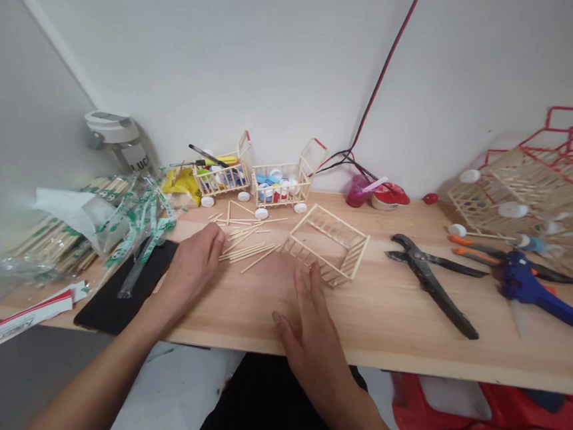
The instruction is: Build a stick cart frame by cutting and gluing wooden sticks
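Note:
My left hand (196, 260) rests on the table beside a spread of loose wooden sticks (250, 251). Its fingers are curled together, and whatever they hold, if anything, is hidden. My right hand (313, 324) is open, thumb apart from the fingers, its fingertips at the near side of a basket frame built of wooden sticks (333, 227). The frame stands tilted to my view, and whether my fingertips touch it I cannot tell. Behind the sticks stand two small stick carts (222, 179) with white wheels, one a finished-looking trolley (281, 186) holding small coloured caps.
Black cutting pliers (429, 274) and a blue glue gun (535, 290) lie right, before a stack of red-handled carts (530, 176). Wrapped sticks (58, 245), a black flat item (108, 303) and a bottle (122, 140) are left. Cables (356, 141) run down the wall.

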Available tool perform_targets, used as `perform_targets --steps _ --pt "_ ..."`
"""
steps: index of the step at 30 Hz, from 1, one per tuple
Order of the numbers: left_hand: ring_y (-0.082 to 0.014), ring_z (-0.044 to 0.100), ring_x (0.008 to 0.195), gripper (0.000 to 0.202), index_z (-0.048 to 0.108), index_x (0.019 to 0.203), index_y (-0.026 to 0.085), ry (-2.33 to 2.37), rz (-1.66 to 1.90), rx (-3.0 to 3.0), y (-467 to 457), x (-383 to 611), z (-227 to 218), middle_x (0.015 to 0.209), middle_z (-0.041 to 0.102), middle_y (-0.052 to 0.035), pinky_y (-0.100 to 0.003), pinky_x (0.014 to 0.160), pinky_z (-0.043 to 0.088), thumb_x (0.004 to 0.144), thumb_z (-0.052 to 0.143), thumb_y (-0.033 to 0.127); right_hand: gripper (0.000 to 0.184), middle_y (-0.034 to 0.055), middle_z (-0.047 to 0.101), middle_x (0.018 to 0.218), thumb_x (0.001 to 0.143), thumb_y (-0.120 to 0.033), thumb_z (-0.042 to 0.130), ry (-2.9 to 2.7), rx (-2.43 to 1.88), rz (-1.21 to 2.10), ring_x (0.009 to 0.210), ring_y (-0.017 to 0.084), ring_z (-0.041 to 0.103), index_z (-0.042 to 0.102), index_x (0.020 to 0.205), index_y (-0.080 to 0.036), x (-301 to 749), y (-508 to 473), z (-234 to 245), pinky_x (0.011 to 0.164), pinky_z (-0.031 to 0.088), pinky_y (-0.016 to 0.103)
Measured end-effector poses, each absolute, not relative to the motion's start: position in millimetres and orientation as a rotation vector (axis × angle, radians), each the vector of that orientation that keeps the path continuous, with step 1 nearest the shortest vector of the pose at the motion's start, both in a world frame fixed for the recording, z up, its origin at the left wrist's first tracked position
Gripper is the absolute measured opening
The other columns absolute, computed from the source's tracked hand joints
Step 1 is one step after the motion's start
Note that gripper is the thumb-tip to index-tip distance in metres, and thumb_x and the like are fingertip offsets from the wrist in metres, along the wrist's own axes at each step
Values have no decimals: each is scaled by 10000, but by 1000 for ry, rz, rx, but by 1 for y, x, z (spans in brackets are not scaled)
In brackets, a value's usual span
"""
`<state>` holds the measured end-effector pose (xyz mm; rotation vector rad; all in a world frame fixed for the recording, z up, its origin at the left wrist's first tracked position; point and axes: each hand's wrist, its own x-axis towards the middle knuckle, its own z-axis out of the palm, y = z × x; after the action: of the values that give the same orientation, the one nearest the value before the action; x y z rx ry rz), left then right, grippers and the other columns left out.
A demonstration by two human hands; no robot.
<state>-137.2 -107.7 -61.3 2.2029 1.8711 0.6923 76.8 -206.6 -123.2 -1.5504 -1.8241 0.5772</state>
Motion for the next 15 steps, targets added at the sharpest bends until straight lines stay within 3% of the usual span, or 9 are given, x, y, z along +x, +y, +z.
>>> perform_targets --steps 5,10,15 --pt "-149 438 583 339 435 660 205 1804 854 2128 -113 -137 -57 592 455 16 -286 618 277 965 384 342 664 145 25 1687 969 -319 459 -1796 -1563 596 1542 271 82 234 1583 -202 79 -208 -122 1201 264 540" --pt "-126 523 619 295 603 698 175 1429 978 1838 -118 -130 -62 658 607 1 -244 620 377 896 534 382 641 150 -5 1687 958 -281 470 -1818 -1562 631 1542 272 73 289 1563 -174 79 -208 -120 1206 260 522" --pt "-117 557 611 232 635 715 148 1272 960 1558 -123 -112 -71 682 675 -29 -221 596 414 788 673 365 624 170 8 1683 963 -258 460 -1813 -1544 584 1538 288 96 298 1558 -161 76 -211 -122 1199 271 525"
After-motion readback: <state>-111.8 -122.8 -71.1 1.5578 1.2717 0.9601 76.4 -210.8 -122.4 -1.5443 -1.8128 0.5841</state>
